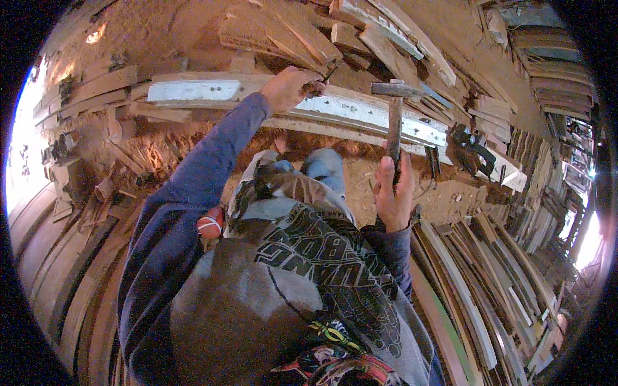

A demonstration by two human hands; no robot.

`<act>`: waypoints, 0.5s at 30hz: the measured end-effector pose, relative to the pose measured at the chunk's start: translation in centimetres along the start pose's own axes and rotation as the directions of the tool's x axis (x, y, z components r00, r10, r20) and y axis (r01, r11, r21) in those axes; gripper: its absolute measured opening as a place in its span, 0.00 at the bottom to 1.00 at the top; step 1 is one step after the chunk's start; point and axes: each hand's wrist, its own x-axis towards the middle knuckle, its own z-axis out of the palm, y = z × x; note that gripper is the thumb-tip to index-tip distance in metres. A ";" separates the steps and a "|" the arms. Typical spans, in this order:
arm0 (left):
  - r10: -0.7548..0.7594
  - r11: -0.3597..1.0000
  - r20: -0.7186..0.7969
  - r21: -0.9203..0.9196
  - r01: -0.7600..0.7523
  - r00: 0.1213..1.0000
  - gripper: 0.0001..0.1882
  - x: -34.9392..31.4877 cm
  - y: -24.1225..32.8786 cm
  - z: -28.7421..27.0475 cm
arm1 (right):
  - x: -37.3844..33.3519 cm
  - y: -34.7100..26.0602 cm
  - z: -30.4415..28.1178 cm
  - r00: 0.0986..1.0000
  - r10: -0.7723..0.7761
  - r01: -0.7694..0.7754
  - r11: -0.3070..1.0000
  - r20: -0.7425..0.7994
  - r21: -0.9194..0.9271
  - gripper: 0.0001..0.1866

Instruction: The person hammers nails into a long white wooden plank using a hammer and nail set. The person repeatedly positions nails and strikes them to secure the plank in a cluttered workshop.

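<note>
My right hand (394, 193) is wrapped round the handle of a hammer (394, 119), its metal head raised at the top beside a long wooden beam. White paint covers much of that beam (193, 91), which lies across in front of me. Over its middle, my left hand (291, 89) is closed on a thin dark piece (331, 69) that pokes out past the fingers. Its exact kind is too small to tell. The hammer head is apart from my left hand, to its right.
A black tool (473, 151) rests near the beam's right end. Loose boards (277, 42) lie beyond the beam. Long planks are stacked at lower left (71, 270) and lower right (463, 289). Wood chips (460, 196) litter the brown ground.
</note>
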 end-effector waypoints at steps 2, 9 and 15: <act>0.041 0.998 -0.019 -0.046 -0.042 0.999 0.11 0.1 -0.1 -0.2 | 0.0 -0.1 0.0 0.999 -0.039 0.039 0.999 -0.006 -0.009 0.18; 0.014 0.943 0.025 -0.332 -0.004 1.000 0.12 0.3 -1.6 1.3 | 0.2 0.0 0.2 0.995 -0.102 0.102 0.990 0.004 -0.095 0.18; 0.173 0.976 0.028 -0.140 -0.167 0.985 0.12 0.1 -0.8 0.6 | 0.3 -1.3 0.4 0.993 -0.117 0.114 0.968 -0.001 -0.222 0.21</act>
